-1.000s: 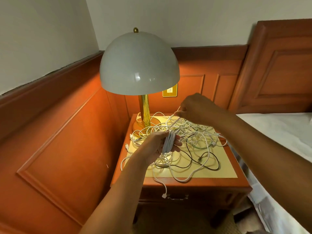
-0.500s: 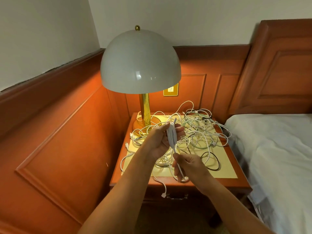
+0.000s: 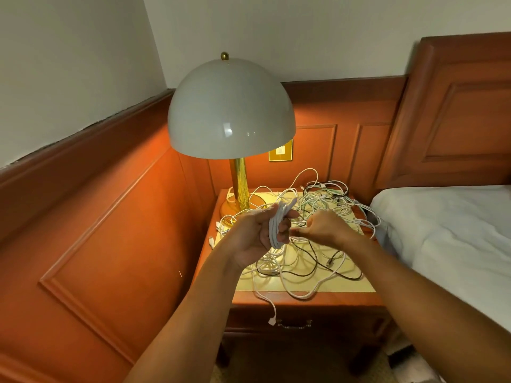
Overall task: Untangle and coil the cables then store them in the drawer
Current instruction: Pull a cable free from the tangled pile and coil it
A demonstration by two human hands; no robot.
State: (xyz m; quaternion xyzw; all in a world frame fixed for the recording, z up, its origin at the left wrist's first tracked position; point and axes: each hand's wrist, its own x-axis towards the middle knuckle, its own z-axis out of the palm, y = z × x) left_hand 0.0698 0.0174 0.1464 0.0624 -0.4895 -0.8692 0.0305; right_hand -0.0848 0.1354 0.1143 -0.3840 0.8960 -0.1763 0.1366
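Left grip clasps an upright coiled white cable; right grip pinches its strand.

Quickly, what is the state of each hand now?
Left hand: grips the coiled white cable.
Right hand: fingers curled, pinching a white cable strand.

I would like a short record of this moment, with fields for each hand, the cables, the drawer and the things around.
left hand: left hand grips a white coiled cable, held upright above the nightstand
right hand: right hand pinches a strand beside the coil; the exact grip is hard to see
loose cables: tangled pile of white and black cables on the nightstand; one white plug hangs over the front edge
drawer: drawer shut, nothing stored yet
surroundings: lamp at the back left, bed on the right
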